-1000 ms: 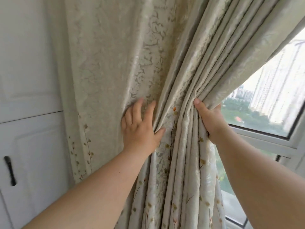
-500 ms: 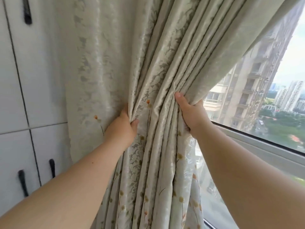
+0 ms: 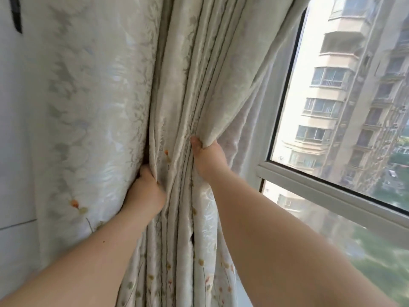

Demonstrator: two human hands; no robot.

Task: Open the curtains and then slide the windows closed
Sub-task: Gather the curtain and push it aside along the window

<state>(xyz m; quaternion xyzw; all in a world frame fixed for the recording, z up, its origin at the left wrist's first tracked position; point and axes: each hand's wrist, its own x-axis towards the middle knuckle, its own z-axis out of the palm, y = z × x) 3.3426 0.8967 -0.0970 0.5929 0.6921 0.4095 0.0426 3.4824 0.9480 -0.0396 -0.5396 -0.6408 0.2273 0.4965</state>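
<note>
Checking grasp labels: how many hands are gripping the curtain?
2. The left hand grips the gathered folds of the curtain on their left side; the right hand pinches its edge, nearer the window.

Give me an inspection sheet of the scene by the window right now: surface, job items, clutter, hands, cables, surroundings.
Surface: nothing seen; no table or sill top in view.
Job's things: curtain bunched into folds at the window's left side; window glass partly uncovered, pale frame bar crossing it. Whether the window is slid shut cannot be told.
Clutter: nothing seen.
Grippers: left hand grips the gathered folds from the left; right hand pinches the curtain's edge, its fingers hidden behind the cloth.
Cables: nothing seen.
Surroundings: white cabinet at left with a dark handle; apartment block outside.
</note>
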